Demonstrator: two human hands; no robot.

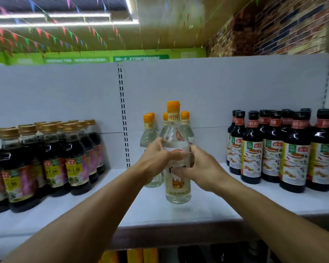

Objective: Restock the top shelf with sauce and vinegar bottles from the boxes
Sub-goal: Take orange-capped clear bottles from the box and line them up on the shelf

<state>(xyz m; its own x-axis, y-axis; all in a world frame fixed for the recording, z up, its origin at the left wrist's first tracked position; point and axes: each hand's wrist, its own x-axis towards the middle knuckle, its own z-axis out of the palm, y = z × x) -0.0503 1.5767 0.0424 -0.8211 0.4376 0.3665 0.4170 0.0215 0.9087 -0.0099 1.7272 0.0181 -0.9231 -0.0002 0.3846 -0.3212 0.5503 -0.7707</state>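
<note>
A clear vinegar bottle (176, 137) with an orange cap stands upright on the white top shelf (207, 207), near the middle. My left hand (158, 158) grips its left side at mid-height. My right hand (199, 168) wraps its right side over the label. Behind it stand three more clear orange-capped vinegar bottles (149, 133), partly hidden by my hands and the held bottle.
Several dark sauce bottles with gold caps (51, 158) fill the shelf's left part. Several dark sauce bottles with black caps (273, 149) crowd the right part. A white back panel (217, 92) rises behind. Yellow packages (133, 255) show on the lower shelf.
</note>
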